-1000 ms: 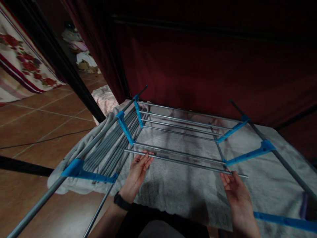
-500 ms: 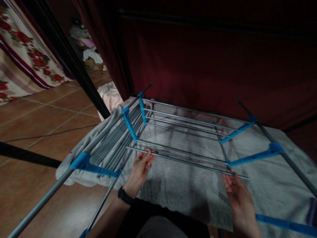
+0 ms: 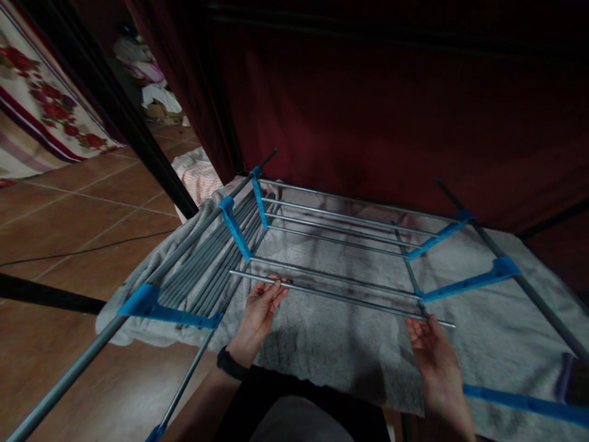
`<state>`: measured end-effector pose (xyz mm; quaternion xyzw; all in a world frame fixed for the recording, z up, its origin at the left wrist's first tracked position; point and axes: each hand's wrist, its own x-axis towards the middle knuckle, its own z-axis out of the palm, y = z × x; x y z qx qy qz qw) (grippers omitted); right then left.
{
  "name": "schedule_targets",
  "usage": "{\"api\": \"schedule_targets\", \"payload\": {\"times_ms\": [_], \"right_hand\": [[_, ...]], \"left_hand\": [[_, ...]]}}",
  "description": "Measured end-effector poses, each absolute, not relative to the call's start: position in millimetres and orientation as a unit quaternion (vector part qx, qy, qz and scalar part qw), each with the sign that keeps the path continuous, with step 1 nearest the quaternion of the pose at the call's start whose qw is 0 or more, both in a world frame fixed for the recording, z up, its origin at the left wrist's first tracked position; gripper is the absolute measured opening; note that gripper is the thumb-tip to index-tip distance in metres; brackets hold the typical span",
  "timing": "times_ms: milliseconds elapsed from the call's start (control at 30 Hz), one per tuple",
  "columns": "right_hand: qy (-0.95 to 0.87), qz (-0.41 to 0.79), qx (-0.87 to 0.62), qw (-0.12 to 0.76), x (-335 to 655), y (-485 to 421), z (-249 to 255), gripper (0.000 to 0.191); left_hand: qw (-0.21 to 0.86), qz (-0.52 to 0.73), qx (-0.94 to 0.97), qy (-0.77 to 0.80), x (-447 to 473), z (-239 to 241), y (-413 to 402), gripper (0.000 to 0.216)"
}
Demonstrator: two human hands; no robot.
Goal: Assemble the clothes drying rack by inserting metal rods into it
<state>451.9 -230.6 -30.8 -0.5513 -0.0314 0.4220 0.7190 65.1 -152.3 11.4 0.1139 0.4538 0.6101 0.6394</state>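
Between my two hands runs a loose grey metal rod (image 3: 340, 298), level and just in front of a rack frame. My left hand (image 3: 263, 307) pinches it near its left end, thumb on top. Near the other end my right hand (image 3: 427, 344) grips the same rod, palm turned up. The frame is of grey tubes with blue plastic brackets; a left bracket (image 3: 235, 228) and a right bracket (image 3: 469, 280) face each other, joined by several cross rods (image 3: 340, 240). The held rod's ends lie apart from the brackets, as far as I can see.
Several spare rods (image 3: 221, 258) lie side by side at the left on a grey blanket (image 3: 331, 362). A long side tube (image 3: 83, 365) crosses the left foreground. Dark posts (image 3: 115, 104) and a dark red curtain (image 3: 368, 123) stand beyond. A blue bar (image 3: 524, 405) lies at the lower right.
The view has shifted slightly, so everything sits a little further left. Both hands keep their hold on the rod, which stays almost in the same place before the frame.
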Motion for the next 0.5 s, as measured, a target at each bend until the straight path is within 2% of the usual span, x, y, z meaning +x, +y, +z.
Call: {"api": "schedule_targets", "payload": {"times_ms": [267,500], "right_hand": [[-0.084,0.417,-0.528,0.735,439.2,-221.0,-17.8,0.029],[-0.064,0.42,-0.505,0.752,433.9,-211.5,-10.8,0.038]], "left_hand": [[0.615,0.61,0.054,0.497,59.7,12.4,-145.8,0.024],[0.596,0.608,0.015,0.525,59.0,20.5,-139.6,0.031]]}}
